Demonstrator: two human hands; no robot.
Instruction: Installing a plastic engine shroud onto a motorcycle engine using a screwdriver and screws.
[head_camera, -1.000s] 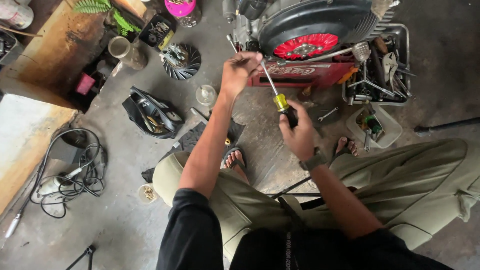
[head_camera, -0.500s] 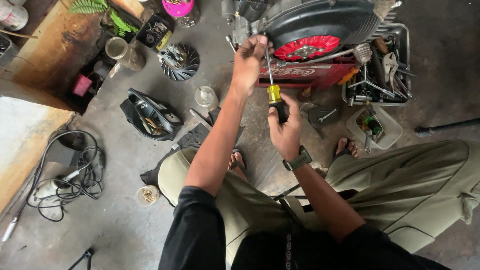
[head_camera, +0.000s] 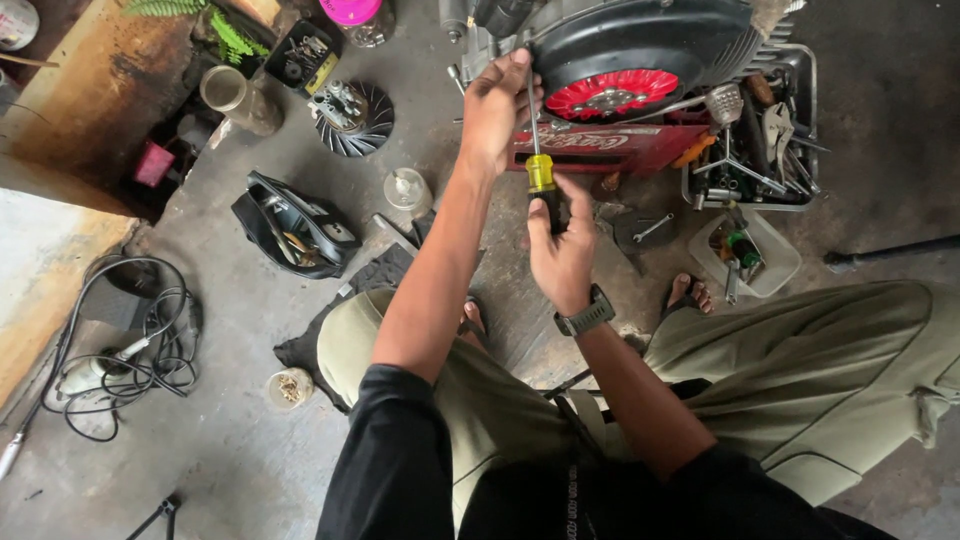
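Note:
I squat on a concrete floor in front of a small engine (head_camera: 640, 45) with a black housing and a red flywheel (head_camera: 612, 93). My right hand (head_camera: 560, 250) grips the yellow-and-black handle of a screwdriver (head_camera: 542, 178). Its shaft points up at the left edge of the housing. My left hand (head_camera: 495, 105) is closed around the shaft near the tip, against the engine.
A grey tray of tools (head_camera: 760, 150) and a white tub (head_camera: 745, 255) lie to the right. A black fan wheel (head_camera: 350, 118), a black tool pouch (head_camera: 295, 225), a clear cup (head_camera: 408, 190) and coiled cable (head_camera: 125, 350) lie to the left. A wrench (head_camera: 652, 228) lies near my foot.
Both hands moved up and left toward the engine. The screwdriver swung from a slant to nearly upright, and my left hand now clasps its shaft at the housing's edge.

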